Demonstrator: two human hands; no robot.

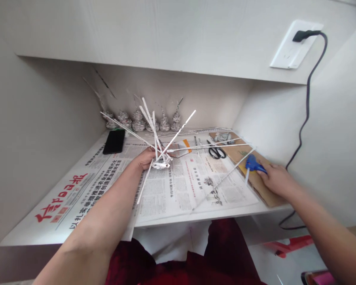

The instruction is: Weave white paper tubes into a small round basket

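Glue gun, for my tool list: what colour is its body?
The glue gun is blue, clearest in the head view.

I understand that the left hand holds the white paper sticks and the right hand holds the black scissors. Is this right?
Not quite: the right hand holds the blue glue gun, not the black scissors, which lie apart from it, as the head view shows. The left hand does hold the white paper sticks.

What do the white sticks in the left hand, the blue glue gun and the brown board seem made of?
White sticks: probably tightly rolled paper, matte, with faint dark flecks along one.
Blue glue gun: likely moulded plastic, smooth, judging by its even, saturated colour.
Brown board: seemingly cardboard, from its dull, flat tan surface; corrugation can't be made out.
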